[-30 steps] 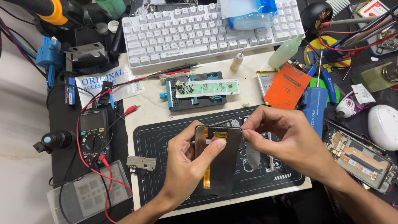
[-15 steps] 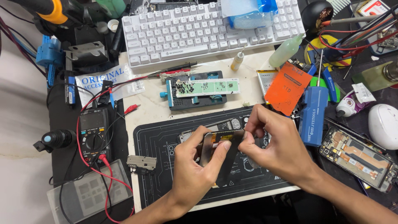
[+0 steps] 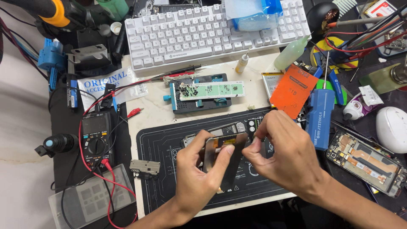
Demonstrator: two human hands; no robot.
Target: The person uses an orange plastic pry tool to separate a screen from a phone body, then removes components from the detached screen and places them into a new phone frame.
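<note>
Head view looks down on a dark phone screen panel point(image 3: 224, 159) held above the black repair mat point(image 3: 161, 178). Its long axis runs from upper right down toward the person, tilted on edge. The left hand point(image 3: 199, 174) clasps it from the left side, thumb across the upper face and fingers behind. The right hand point(image 3: 284, 157) meets the panel's top right corner, fingertips pinched together there, possibly on a small part or film; the view is too tight to tell. An opened phone point(image 3: 366, 159) lies well apart to the right.
</note>
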